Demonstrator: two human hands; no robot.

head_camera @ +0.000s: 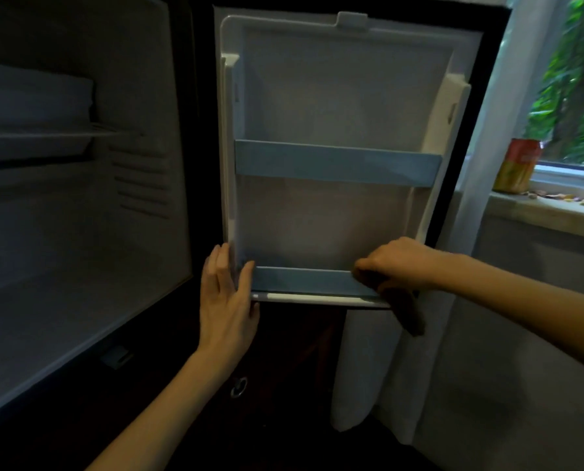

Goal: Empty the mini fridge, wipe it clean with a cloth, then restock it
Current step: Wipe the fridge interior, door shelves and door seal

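The mini fridge (80, 232) stands open on the left, its dim white inside bare. Its door (334, 96) is swung out and faces me, with an upper blue rail (338, 163) and a lower blue rail (300, 280); both door shelves hold nothing. My left hand (227, 300) clasps the door's lower left edge, fingers behind the edge and thumb on the lower rail. My right hand (399, 263) is closed on a dark cloth (404, 307), pressed at the right end of the lower rail. Part of the cloth hangs below the door.
A wire shelf (90, 130) and white compartment sit high inside the fridge. A red and yellow can (518, 169) stands on the window sill (555, 205) at right. A white curtain (487, 147) hangs behind the door. A metal ring pull (239, 387) is on the dark cabinet below.
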